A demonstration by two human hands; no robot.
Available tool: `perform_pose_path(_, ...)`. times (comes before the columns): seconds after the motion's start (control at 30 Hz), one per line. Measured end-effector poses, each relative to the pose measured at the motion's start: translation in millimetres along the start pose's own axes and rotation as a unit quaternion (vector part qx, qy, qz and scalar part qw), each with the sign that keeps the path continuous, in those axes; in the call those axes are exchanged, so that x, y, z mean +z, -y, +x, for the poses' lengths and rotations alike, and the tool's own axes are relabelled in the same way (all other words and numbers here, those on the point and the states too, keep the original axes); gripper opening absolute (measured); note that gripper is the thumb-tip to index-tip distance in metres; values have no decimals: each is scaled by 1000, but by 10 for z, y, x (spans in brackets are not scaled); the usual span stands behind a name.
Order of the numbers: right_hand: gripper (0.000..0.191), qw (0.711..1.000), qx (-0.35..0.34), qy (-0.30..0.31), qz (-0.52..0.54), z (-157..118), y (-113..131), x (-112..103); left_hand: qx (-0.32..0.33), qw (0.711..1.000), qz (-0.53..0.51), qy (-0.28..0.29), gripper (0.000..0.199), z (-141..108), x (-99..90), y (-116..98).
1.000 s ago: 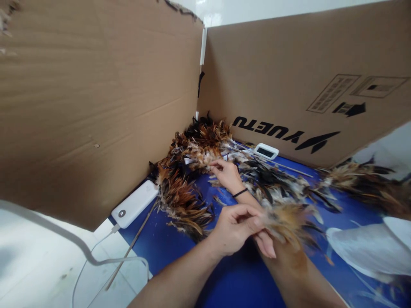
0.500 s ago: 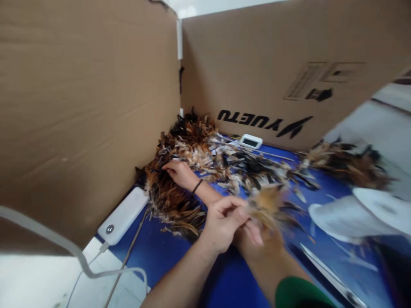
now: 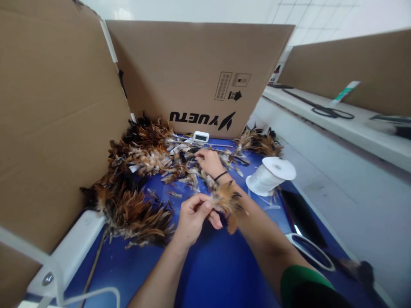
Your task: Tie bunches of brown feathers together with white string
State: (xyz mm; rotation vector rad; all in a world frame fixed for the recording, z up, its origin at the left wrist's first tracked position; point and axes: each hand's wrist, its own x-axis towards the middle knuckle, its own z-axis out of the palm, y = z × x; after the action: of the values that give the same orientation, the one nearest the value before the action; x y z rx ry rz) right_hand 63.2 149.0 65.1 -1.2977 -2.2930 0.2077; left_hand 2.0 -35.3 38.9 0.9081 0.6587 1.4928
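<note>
My left hand (image 3: 196, 216) pinches a small bunch of brown and tan feathers (image 3: 227, 200) by its base, and the tips fan out to the right over my right forearm. Farther out, my right hand (image 3: 209, 162), with a black band on the wrist, is at the loose feathers (image 3: 192, 177) in the middle of the table. Its fingertips are drawn together among them; what they hold, if anything, is hidden. To the left lies a large heap of reddish-brown feathers (image 3: 131, 209), with paler and darker feathers (image 3: 149, 158) behind it.
Cardboard panels (image 3: 192, 64) stand at the back and left. A small white display (image 3: 201, 137) sits by the back panel. On the right are a white spool (image 3: 268, 177), a dark phone (image 3: 303, 218) and scissors (image 3: 311, 250). A white power bank (image 3: 72, 250) with a cable lies left.
My right hand has moved from the left feather heap to the loose feathers in the middle. My left hand still holds its feather bunch. The view has swung to the right.
</note>
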Motion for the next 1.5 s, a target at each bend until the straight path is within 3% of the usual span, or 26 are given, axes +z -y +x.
perform_pose_path(0.07, 26, 999, 26, -6, -27, 74, -206, -27, -8, 1000, 10, 10, 21, 7, 17, 44)
perform_pose_path(0.17, 28, 999, 13, -1, -47, 194, -334, 22, -16, 1000, 11, 23, 22, 20, 19, 84)
perform_pose_path(0.33, 26, 996, -45, 31, -64, 394, -280, 229, -6, 1000, 26, 9, 22, 41, -16, 77)
perform_pose_path(0.5, 21, 996, -45, 53, -61, 525, -255, 373, -4, 1000, 25, -5, 22, 57, -43, 73)
perform_pose_path(0.67, 21, 1000, 2, 20, -5, 528, -332, 240, -16, 1000, -2, -25, 21, 73, -77, 108)
perform_pose_path(0.87, 26, 990, 56, -18, 129, 361, -390, 26, -5, 992, -58, -114, 21, 116, -117, 69)
perform_pose_path(1.03, 24, 967, 71, 15, 244, 173, -221, 51, 30, 974, -126, -185, 23, 178, -218, -21)
perform_pose_path(1.2, 19, 951, 35, 83, 296, 75, 25, 23, 57, 950, -180, -249, 26, 212, -318, -83)
perform_pose_path(1.5, 15, 945, 34, 187, 266, -6, -85, -112, 52, 941, -208, -260, 24, 214, -294, -123)
